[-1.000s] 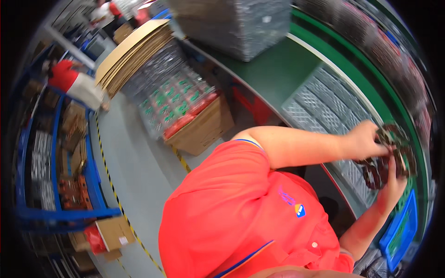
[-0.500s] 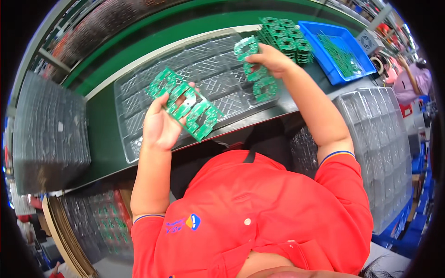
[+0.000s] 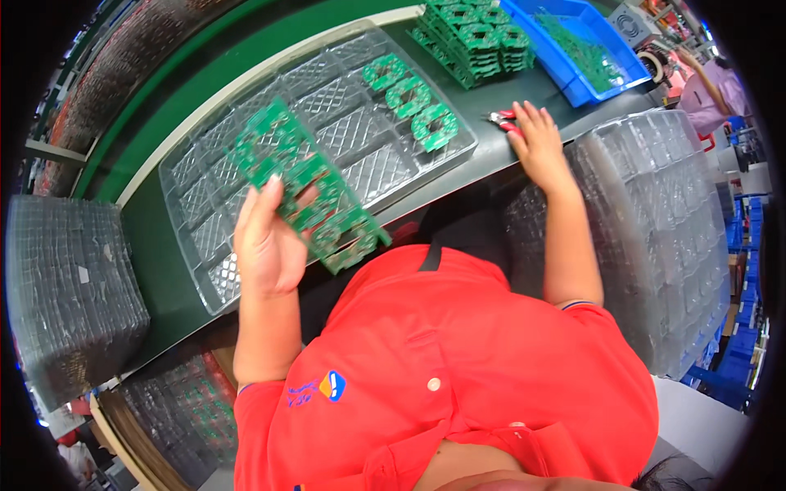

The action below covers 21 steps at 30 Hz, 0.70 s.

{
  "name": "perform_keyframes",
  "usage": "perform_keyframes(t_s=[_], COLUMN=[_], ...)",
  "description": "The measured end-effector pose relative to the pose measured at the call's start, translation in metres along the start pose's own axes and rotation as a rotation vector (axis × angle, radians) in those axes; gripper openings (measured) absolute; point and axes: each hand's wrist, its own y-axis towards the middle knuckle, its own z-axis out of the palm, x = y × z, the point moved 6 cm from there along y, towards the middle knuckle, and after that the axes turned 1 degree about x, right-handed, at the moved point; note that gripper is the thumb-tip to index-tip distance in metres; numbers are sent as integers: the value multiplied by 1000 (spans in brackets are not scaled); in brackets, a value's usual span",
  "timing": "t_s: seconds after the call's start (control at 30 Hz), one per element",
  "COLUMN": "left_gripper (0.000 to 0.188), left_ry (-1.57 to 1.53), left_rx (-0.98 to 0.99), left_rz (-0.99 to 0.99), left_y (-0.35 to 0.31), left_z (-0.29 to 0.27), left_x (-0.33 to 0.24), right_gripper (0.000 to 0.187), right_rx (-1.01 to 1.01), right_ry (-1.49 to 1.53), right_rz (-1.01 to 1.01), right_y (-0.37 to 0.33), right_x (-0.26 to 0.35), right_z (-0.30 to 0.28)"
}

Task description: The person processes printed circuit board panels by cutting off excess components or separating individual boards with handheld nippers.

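My left hand (image 3: 274, 237) grips a green circuit board panel (image 3: 311, 196), with thumb on top and fingers beneath. The panel is tilted above a clear plastic tray (image 3: 192, 176) with compartments. Three separate green circuit boards (image 3: 408, 96) lie in a row at the tray's right end. To the right of the tray, my right hand (image 3: 540, 151) rests on the bench with its fingers stretched out. Its thumb and fingertips are at the red handles of small cutters (image 3: 506, 123), whose jaws point left.
Behind the cutters stands a stack of green board panels (image 3: 475, 37). A blue bin (image 3: 573, 86) beside it holds thin green strips. Stacked clear trays rise at the left (image 3: 74, 286) and right (image 3: 647, 237). Another person (image 3: 712, 94) is at the far right.
My right hand has set its boards down at the tray's right end and moved right to the cutters. My left hand still holds the panel. The view has shifted slightly.
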Motion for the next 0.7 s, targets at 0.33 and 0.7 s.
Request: perform_keyframes(t_s=[0.33,0.7], left_gripper=[34,38], left_ry=[129,86], left_rx=[171,168], left_rz=[139,80], left_y=[-11,-21], left_z=[34,42], left_x=[6,9], right_gripper=[57,68], right_rx=[137,570], right_ry=[1701,1668], right_rz=[292,-190], right_y=[2,-13], right_x=[71,196], right_z=[-52,-83])
